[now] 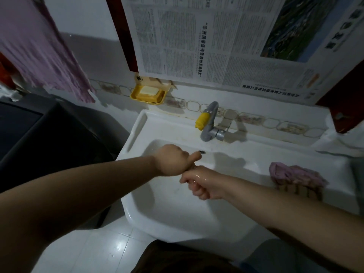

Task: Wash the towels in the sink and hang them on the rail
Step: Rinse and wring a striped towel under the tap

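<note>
Over the white sink (137,123) both my hands meet above the basin. My left hand (173,160) is curled into a fist with the thumb stuck out, and it touches my right hand (199,184). The right hand is wet, its fingers curled inward, and no cloth shows in either hand. A crumpled pink towel (295,173) lies on the sink's right ledge, on top of a brown striped cloth (301,192). Another pink towel (39,52) hangs at the upper left; what it hangs from is out of view.
A grey tap with a yellow handle (208,123) stands behind the basin, no water running. A yellow soap dish (147,93) with a bar sits on the wall. Newspaper (197,40) covers the wall above. A dark appliance (39,134) stands left of the sink.
</note>
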Action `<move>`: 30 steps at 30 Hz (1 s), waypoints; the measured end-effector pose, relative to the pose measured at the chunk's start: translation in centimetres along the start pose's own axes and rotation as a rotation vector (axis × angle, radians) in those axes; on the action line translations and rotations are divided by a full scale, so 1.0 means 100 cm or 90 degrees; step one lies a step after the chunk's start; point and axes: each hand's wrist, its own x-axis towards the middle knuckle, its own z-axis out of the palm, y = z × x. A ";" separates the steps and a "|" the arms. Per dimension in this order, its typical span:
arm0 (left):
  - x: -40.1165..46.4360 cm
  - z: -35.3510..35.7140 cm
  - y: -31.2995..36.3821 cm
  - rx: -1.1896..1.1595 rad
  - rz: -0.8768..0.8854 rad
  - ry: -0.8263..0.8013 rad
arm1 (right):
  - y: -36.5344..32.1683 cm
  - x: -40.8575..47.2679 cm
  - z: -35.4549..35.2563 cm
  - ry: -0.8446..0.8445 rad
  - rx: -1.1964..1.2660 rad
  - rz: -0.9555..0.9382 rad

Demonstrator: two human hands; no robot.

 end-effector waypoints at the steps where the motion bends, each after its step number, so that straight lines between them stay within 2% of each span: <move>1: -0.001 -0.002 -0.006 0.026 0.085 0.069 | 0.001 -0.004 0.004 -0.052 0.072 0.025; 4: -0.008 -0.002 -0.017 0.025 0.187 0.153 | -0.003 -0.011 0.003 -0.176 0.113 0.069; 8: -0.011 0.005 -0.006 0.033 0.170 0.149 | -0.005 -0.012 -0.026 -0.240 0.007 0.107; 11: -0.015 0.008 0.008 -0.028 0.108 0.098 | -0.009 -0.010 -0.047 -0.273 -0.051 0.097; 14: -0.021 0.006 0.019 -0.145 -0.067 0.042 | -0.012 -0.013 -0.055 -0.243 -0.015 0.033; 16: -0.022 0.001 0.029 -0.281 -0.248 -0.025 | -0.011 -0.017 -0.052 -0.138 0.069 -0.070; 18: -0.020 -0.007 0.041 -0.571 -0.461 -0.027 | -0.001 -0.018 -0.048 0.051 0.068 -0.208; 19: -0.018 -0.010 0.046 -0.782 -0.569 -0.008 | 0.006 -0.019 -0.044 0.147 -0.008 -0.291; 21: -0.013 -0.017 0.052 -1.177 -0.720 0.002 | 0.025 -0.020 -0.032 0.302 -0.330 -0.442; 23: -0.007 -0.022 0.060 -1.403 -0.728 -0.029 | 0.041 -0.017 -0.027 0.400 -0.634 -0.579; 24: -0.002 -0.026 0.066 -1.472 -0.696 -0.056 | 0.046 -0.011 -0.031 0.428 -0.690 -0.672; 25: 0.002 -0.031 0.074 -1.530 -0.663 -0.081 | 0.048 -0.008 -0.035 0.432 -0.664 -0.752; 27: 0.011 -0.040 0.088 -1.621 -0.611 -0.112 | 0.043 -0.008 -0.040 0.465 -0.556 -0.839; 30: 0.015 -0.045 0.096 -1.679 -0.525 -0.150 | 0.038 -0.016 -0.046 0.614 -0.564 -0.866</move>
